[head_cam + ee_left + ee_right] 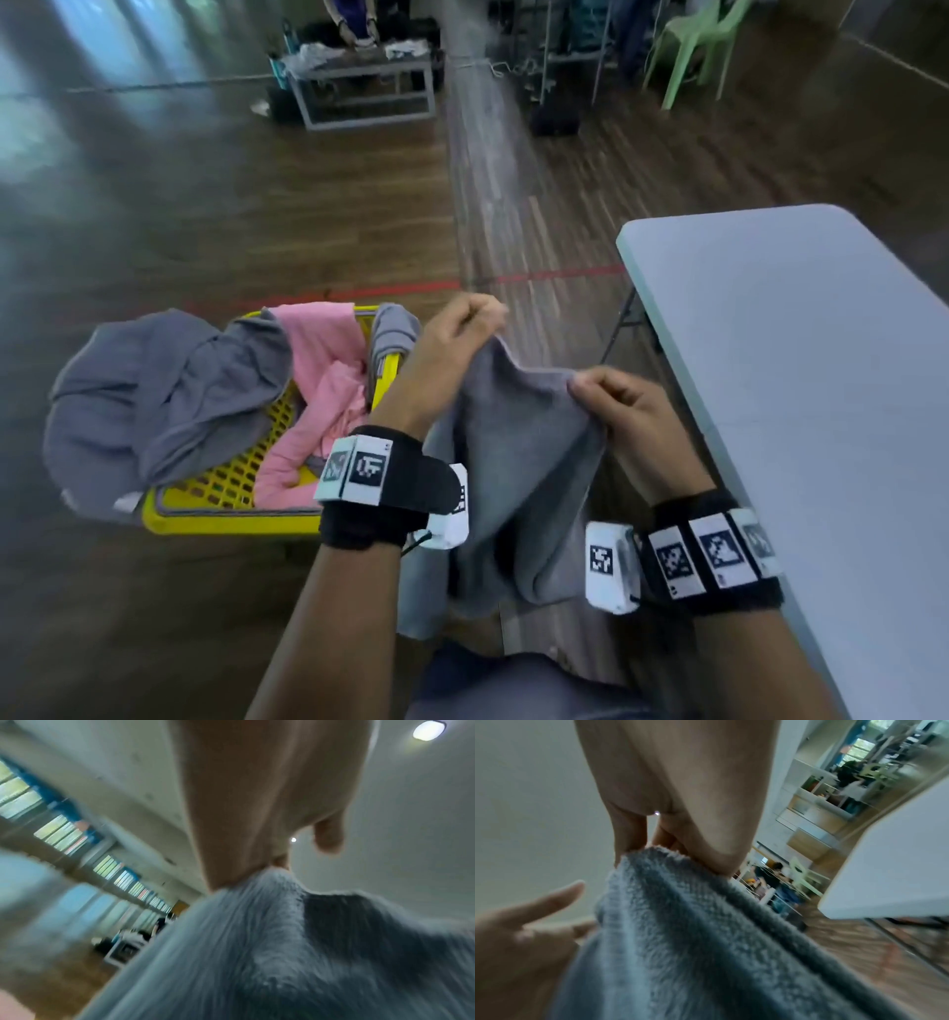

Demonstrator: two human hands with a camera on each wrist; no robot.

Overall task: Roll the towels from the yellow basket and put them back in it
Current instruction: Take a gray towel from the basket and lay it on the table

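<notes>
On a wood floor beside the white table (801,360), we hold a grey towel (518,462) above our lap: left hand (452,339) and right hand (621,406) each pinch its top edge, cloth hanging below, right of the yellow basket (226,516).

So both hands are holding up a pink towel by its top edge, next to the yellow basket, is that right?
Not quite: the towel held up is grey, not pink, as the head view shows. The left hand and right hand each pinch its top edge, beside the yellow basket. The pink towel lies in the basket.
</notes>
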